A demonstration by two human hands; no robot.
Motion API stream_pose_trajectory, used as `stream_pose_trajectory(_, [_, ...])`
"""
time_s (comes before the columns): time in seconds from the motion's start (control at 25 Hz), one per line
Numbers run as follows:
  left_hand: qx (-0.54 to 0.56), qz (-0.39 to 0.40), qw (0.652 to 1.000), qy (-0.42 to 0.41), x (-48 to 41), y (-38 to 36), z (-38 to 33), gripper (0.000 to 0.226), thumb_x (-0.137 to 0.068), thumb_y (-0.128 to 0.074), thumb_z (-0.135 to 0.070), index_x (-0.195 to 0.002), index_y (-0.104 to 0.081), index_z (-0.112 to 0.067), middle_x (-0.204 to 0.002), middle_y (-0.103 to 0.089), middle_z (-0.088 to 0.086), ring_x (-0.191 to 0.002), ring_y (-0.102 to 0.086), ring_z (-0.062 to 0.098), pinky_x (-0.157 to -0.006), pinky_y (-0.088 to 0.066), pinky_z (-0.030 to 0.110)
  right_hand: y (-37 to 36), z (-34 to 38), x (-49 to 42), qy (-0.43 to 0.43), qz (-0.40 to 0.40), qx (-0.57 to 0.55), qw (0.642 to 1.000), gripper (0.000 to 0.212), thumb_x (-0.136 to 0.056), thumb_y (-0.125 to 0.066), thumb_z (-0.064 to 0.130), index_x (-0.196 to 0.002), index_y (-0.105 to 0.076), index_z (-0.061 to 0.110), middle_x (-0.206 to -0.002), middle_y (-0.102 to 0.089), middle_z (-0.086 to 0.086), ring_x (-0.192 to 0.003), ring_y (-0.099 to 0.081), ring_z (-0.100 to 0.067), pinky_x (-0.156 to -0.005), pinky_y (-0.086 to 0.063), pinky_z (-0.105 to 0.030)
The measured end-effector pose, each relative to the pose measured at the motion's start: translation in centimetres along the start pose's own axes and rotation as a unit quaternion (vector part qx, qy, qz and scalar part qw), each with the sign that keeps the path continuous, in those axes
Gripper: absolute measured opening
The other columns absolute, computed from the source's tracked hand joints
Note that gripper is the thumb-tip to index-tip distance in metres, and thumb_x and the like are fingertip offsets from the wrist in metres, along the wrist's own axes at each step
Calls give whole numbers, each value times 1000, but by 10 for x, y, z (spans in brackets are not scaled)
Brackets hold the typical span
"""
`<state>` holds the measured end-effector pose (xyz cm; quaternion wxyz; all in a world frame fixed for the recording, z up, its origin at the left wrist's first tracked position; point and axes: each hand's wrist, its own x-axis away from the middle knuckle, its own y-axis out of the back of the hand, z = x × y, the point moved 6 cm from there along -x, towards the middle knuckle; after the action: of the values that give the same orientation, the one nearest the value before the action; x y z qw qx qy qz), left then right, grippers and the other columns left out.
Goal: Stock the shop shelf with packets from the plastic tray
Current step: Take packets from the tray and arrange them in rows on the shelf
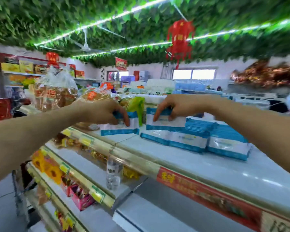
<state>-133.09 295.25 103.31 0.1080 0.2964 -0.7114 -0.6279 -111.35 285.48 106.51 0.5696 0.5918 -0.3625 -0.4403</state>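
On the white top shelf (208, 166) stand blue-and-white packets. My left hand (105, 113) grips the top of one upright packet (120, 127) at the left. Close to its right, my right hand (172, 106) pinches the top of a second upright packet (164, 123). This second packet stands over a flat-lying packet (174, 139). Further right is a group of the same packets (224, 141), some stacked and some leaning. The plastic tray is not in view.
Bagged bread (55, 92) and a green-and-yellow packet (136, 104) sit behind my left hand. Lower shelves (84, 164) at the left hold snack packs and a clear water bottle (113, 173). A red price strip (208, 196) runs along the shelf's front edge. The view is motion-blurred.
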Motion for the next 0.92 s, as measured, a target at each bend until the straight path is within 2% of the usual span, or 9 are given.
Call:
stream_pose_trajectory(0.08, [16,11,999,-39,-39,-12,-32,46,-89,-64,-3,-97,-78,-46,-108,-72,3,-94,-64,28,-90,-52,48,9,-42,51,-68,-2,0,998,52,-82,-72,-1,-108,-77,44,-103,-62,25,-83,-59,5,-72,-47,-21])
stream_pose_trajectory(0.16, [11,31,996,-82,-69,-23,-62,49,-87,-65,-3,-97,-77,-49,-111,-73,2,-97,-65,28,-93,-53,51,11,-76,100,-130,6,4,991,51,-82,-75,3,-104,-76,49,-108,-61,32,-89,-59,6,-76,-44,-21])
stream_pose_trajectory(0.28, [27,43,991,-123,-98,-32,-96,51,-88,-65,-1,-97,-77,-50,-119,-70,-9,-104,-63,17,-99,-53,42,2,-108,156,-211,22,-33,977,49,-84,-74,3,-101,-77,49,-114,-60,33,-101,-59,-1,-83,-45,-21])
stream_pose_trajectory(0.36, [53,36,988,-141,-110,-34,-116,50,-89,-64,4,-99,-80,-42,-122,-69,-7,-105,-63,15,-98,-54,37,-9,-118,179,-248,23,-57,967,47,-86,-73,0,-104,-78,44,-116,-60,27,-104,-59,-7,-83,-48,-21])
stream_pose_trajectory(0.52, [73,41,984,-160,-122,-37,-138,49,-88,-64,7,-98,-80,-39,-120,-70,-9,-104,-63,13,-94,-54,33,-36,-122,186,-256,14,-67,964,44,-90,-71,1,-113,-75,38,-119,-57,18,-104,-58,-12,-84,-49,-18])
stream_pose_trajectory(0.68, [88,49,984,-149,-127,-36,-139,49,-91,-62,7,-100,-80,-37,-122,-67,-13,-104,-63,10,-83,-54,19,-52,-126,175,-248,0,-30,968,47,-89,-72,4,-114,-70,44,-126,-46,10,-116,-50,-17,-103,-48,-33])
stream_pose_trajectory(0.8, [98,56,983,-142,-131,-37,-138,50,-92,-61,8,-99,-80,-38,-123,-65,-16,-105,-64,12,-76,-59,21,-55,-123,173,-232,-21,0,972,45,-88,-71,3,-114,-71,40,-127,-44,8,-119,-46,-16,-110,-41,-35])
stream_pose_trajectory(0.92, [104,61,982,-145,-132,-36,-142,49,-92,-61,8,-100,-80,-37,-124,-65,-14,-107,-64,14,-83,-62,27,-56,-122,177,-223,-27,-1,974,44,-90,-71,4,-116,-70,40,-130,-44,8,-122,-45,-15,-111,-39,-33])
